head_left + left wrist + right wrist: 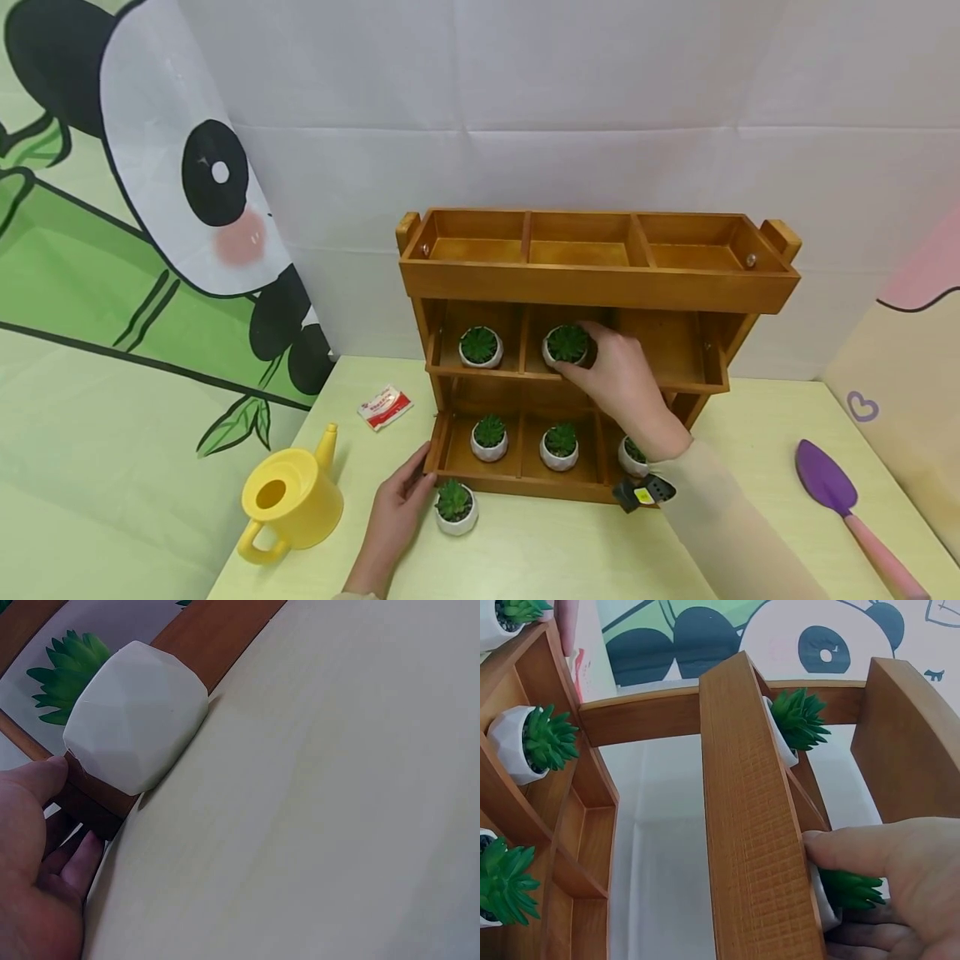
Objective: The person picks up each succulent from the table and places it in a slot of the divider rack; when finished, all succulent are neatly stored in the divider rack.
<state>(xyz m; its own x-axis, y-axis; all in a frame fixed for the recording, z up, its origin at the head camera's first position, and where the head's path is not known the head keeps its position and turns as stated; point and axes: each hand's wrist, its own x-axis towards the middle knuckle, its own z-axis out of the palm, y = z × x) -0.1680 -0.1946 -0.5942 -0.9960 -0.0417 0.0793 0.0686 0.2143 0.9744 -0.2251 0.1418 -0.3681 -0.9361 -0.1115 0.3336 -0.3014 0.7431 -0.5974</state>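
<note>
A wooden three-tier shelf [600, 284] with divided compartments stands against the back wall. In the middle compartment of its second tier, my right hand [624, 382] grips a potted succulent [566, 343] in a white pot between thumb and fingers. Another succulent [481, 347] sits in the compartment to its left. The bottom tier holds three more: the left succulent [489, 438], the middle succulent [559, 447] and the right succulent [634, 457], partly hidden by my wrist. My left hand [393, 510] holds the shelf's lower left corner, beside a succulent [456, 507] standing on the table.
On the left of the table [555, 550] stands a yellow watering can [296, 500]. A red and white packet [386, 407] lies behind it, left of the shelf. A purple trowel [826, 477] with a pink handle lies at the far right.
</note>
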